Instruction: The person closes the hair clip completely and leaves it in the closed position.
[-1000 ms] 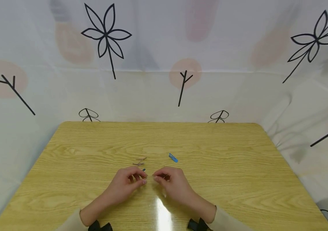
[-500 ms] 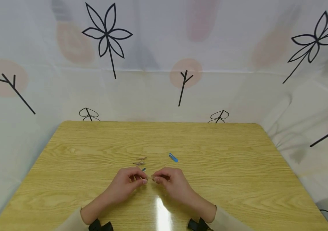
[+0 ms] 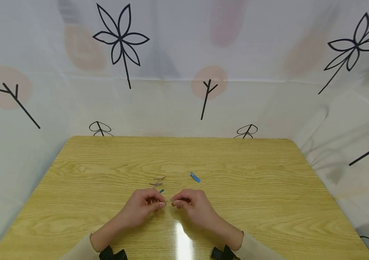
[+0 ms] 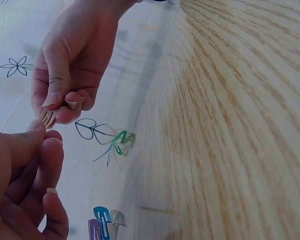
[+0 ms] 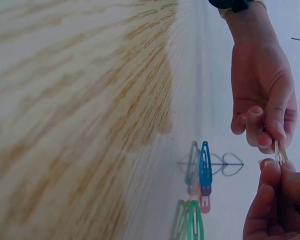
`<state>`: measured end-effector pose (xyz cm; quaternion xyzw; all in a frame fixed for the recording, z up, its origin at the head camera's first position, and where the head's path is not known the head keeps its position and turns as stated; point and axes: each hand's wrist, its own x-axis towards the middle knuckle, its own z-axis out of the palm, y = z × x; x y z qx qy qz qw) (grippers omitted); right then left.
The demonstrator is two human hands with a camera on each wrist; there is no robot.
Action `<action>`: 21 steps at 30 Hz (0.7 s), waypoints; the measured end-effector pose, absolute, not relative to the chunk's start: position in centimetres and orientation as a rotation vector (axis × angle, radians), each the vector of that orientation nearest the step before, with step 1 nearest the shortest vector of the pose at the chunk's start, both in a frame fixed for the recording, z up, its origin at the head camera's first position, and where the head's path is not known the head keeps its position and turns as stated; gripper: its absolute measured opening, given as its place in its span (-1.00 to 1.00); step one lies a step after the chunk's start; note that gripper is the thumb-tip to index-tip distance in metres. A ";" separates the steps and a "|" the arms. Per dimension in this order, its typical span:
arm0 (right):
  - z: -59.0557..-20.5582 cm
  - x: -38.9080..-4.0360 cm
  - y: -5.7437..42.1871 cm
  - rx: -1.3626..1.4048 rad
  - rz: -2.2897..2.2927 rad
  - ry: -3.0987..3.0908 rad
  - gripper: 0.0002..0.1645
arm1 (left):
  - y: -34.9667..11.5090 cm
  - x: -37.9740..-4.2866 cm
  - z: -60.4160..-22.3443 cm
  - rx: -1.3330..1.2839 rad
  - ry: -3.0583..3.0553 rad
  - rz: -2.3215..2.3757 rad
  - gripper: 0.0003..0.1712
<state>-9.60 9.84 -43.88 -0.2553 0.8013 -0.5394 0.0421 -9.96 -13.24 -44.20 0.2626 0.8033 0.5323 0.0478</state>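
Pinching the clip (image 4: 48,118) from opposite ends, your left grip (image 3: 142,205) and right grip (image 3: 195,205) should press lightly and evenly.

Pale snap hair clip (image 4: 48,118), ends hidden in the left hand (image 3: 143,206) and right hand (image 3: 198,206). Green snap hair clip (image 5: 195,220), lower end cut off by the right wrist view's bottom edge.
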 end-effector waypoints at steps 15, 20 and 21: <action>-43.8 -9.3 9.8 -0.801 -1.652 2.434 -0.88 | -13.3 -9.8 -44.1 0.781 2.346 1.643 -0.95; -43.9 -9.3 9.8 -0.769 -1.675 2.418 -0.90 | -13.3 -9.8 -44.1 0.767 2.373 1.632 -0.94; -43.9 -9.3 9.8 -0.759 -1.677 2.417 -0.90 | -13.3 -9.8 -44.2 0.764 2.383 1.629 -0.94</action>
